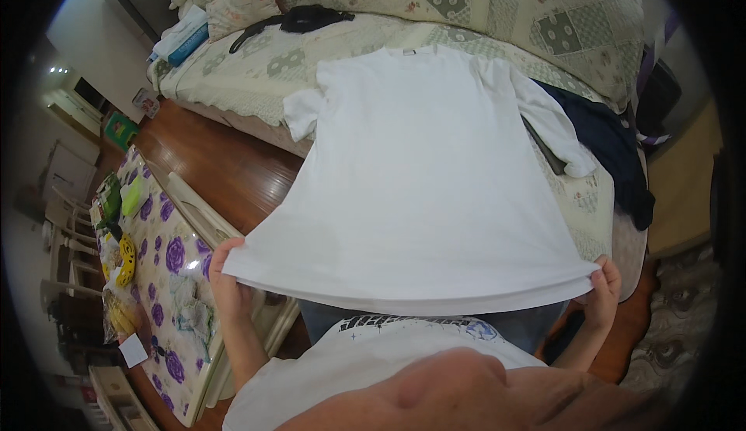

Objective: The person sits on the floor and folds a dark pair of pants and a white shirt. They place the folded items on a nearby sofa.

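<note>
A white T-shirt (419,174) is spread wide before me, its collar and sleeves lying on the quilted sofa seat. Its bottom hem is stretched taut in front of my body. My left hand (229,273) pinches the left corner of that hem between thumb and fingers. At the opposite corner, my right hand (604,288) grips the hem in the same way. The left sleeve lies short and bunched near the sofa's front edge, while the right one reaches out over the seat.
Dark navy clothing (612,145) lies on the sofa's right end. A black bag-like item (315,19), a pillow (243,5) and a blue-and-white package (187,37) rest further back. To the left stands a table with a purple-flowered cover (175,256), holding bananas (122,317) and a yellow basket (126,259).
</note>
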